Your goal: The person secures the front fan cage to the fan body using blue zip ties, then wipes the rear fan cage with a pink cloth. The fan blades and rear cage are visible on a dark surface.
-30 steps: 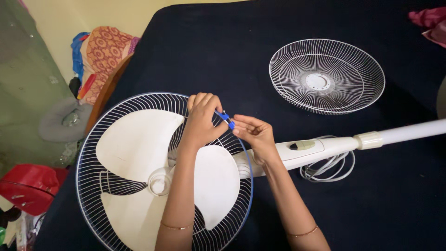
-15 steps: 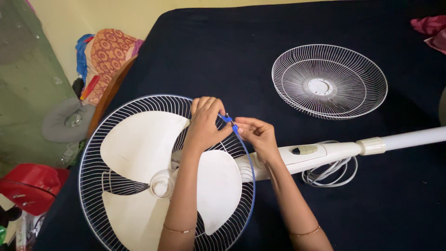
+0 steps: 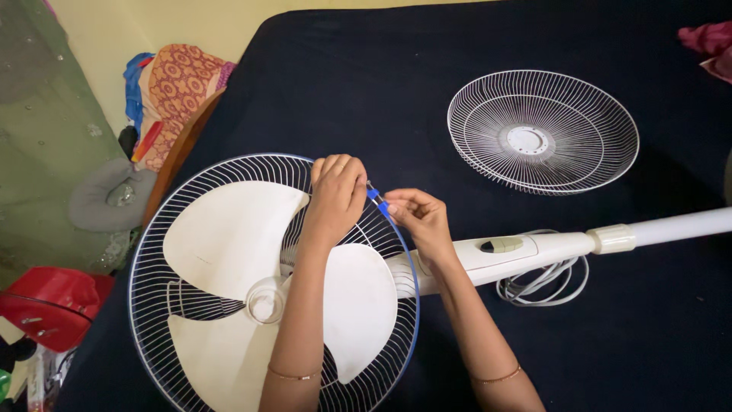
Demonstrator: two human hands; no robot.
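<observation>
A white pedestal fan lies flat on a dark blue cloth (image 3: 366, 91). Its rear wire guard (image 3: 164, 236) has a blue rim band and holds the cream blades (image 3: 229, 236). My left hand (image 3: 335, 194) grips the guard's upper right rim. My right hand (image 3: 415, 217) pinches the small blue clip (image 3: 379, 203) of the rim band there. Both forearms lie over the blades. The fan's neck with a grey switch (image 3: 499, 245) runs right into the white pole (image 3: 679, 226).
The detached front wire guard (image 3: 543, 128) lies at the upper right. A coiled white cord (image 3: 545, 278) sits under the neck. Patterned fabric (image 3: 171, 84), a grey cloth (image 3: 110, 198) and a red object (image 3: 46, 305) lie off the left edge. Pink cloth (image 3: 709, 46) shows at the far right.
My left hand has closed more tightly over the rim and the clip, hiding more of it. My right fingers stay on the clip. The view shifted slightly.
</observation>
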